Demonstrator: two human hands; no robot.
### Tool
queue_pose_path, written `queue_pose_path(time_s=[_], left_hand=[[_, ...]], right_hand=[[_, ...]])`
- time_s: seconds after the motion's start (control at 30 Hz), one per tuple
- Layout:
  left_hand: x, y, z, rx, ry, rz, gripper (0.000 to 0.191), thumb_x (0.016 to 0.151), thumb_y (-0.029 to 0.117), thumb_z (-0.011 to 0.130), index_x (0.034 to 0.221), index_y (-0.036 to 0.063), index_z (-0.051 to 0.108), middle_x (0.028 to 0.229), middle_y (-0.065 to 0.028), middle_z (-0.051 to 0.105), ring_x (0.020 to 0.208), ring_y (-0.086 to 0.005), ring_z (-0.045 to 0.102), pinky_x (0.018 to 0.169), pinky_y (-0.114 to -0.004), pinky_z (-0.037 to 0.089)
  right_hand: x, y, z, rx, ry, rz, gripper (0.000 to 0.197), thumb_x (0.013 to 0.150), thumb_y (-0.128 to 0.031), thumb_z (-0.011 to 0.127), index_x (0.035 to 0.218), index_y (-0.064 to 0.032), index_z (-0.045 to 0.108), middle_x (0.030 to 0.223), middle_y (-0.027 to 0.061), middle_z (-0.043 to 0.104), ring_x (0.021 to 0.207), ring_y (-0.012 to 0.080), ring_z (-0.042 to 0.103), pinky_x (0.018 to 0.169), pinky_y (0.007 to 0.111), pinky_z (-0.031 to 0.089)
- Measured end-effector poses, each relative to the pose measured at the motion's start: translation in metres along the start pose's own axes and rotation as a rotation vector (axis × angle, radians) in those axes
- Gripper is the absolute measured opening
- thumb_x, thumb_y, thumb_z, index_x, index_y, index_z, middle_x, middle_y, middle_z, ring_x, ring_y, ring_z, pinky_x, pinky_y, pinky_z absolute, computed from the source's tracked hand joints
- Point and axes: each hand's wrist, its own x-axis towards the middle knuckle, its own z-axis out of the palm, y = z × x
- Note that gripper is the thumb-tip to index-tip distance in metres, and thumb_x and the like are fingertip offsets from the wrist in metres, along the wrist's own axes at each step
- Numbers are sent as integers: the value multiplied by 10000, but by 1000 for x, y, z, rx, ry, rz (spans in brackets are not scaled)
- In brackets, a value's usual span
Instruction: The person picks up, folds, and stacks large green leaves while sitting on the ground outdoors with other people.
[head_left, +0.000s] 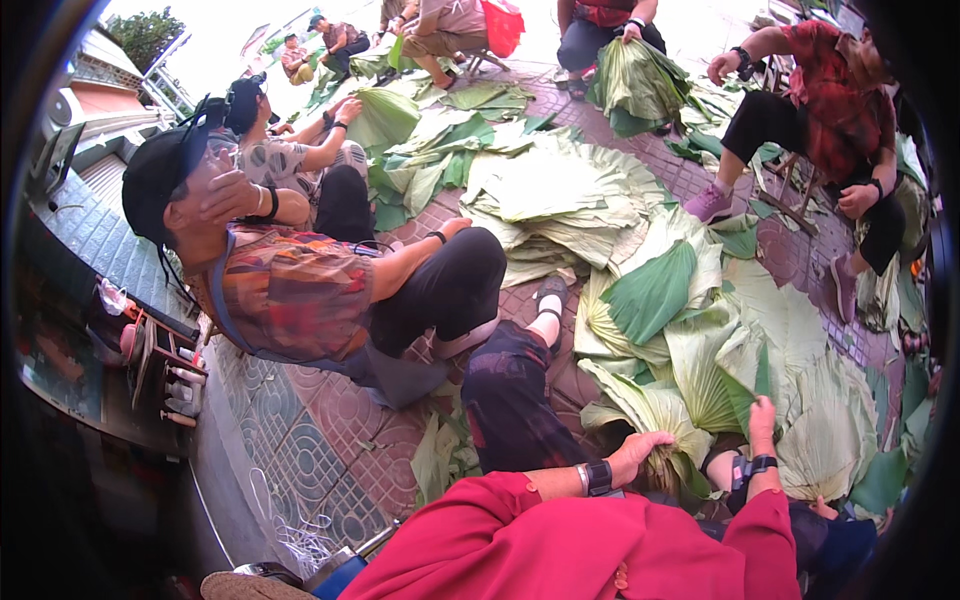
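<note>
My left hand (637, 454) grips the gathered base of a bundle of large pale green lotus leaves (660, 412) over my lap. To its right, my right hand (761, 420) pinches the edge of a darker green lotus leaf (739, 397), which stands up from the bundle. Beyond both hands spreads a heap of flattened lotus leaves (772, 300), pale undersides mostly up. On top of that heap rests one dark green leaf (652, 292). My fingertips are partly hidden by the leaves.
A seated person in a patterned shirt (292, 285) is close on my left. Across the patterned paving (322, 442) lies a large leaf stack (555, 187). Another person (840, 112) sits at right; several more handle leaves farther back. White string (304, 536) lies at lower left.
</note>
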Motion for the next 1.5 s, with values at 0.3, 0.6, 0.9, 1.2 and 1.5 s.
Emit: queue_pose_path(time_s=[0.3, 0.6, 0.9, 1.2, 1.5], left_hand=[[0, 1, -5, -31, -47, 44, 146, 718, 192, 639, 794, 68, 635, 759, -24, 630, 672, -129, 577, 635, -261, 463], [8, -4, -12, -130, -63, -32, 141, 716, 178, 643, 802, 67, 641, 753, -14, 632, 671, -121, 578, 648, -258, 461], [10, -3, -12, -111, -102, -53, 144, 729, 162, 631, 830, 61, 649, 794, -24, 645, 693, -121, 589, 670, -253, 462], [-8, 12, -7, -142, -239, -79, 269, 747, 287, 660, 896, 64, 633, 844, -34, 641, 730, -141, 601, 684, -275, 469], [-5, 2, -9, -27, -76, -140, 336, 711, 272, 692, 939, 37, 616, 883, -45, 639, 769, -147, 605, 727, -275, 473]], right_hand=[[27, -119, -134, 371, 340, -121, 287, 872, -93, 452, 1128, 35, 484, 1066, 118, 559, 965, 170, 509, 853, 275, 389], [-111, -227, -46, 168, -418, -455, 207, 726, -28, 516, 928, -29, 563, 827, 196, 572, 788, 343, 565, 687, 366, 452], [-106, -227, -62, 224, -508, -418, 228, 748, -56, 525, 970, -7, 543, 854, 189, 572, 813, 344, 552, 710, 373, 439], [-101, -218, -60, 212, -656, -530, 163, 772, -49, 486, 926, 3, 505, 838, 188, 514, 819, 357, 501, 721, 389, 408], [-121, -226, -57, 93, -579, -654, 93, 774, -78, 492, 845, -18, 485, 791, 171, 509, 766, 348, 501, 666, 412, 413]])
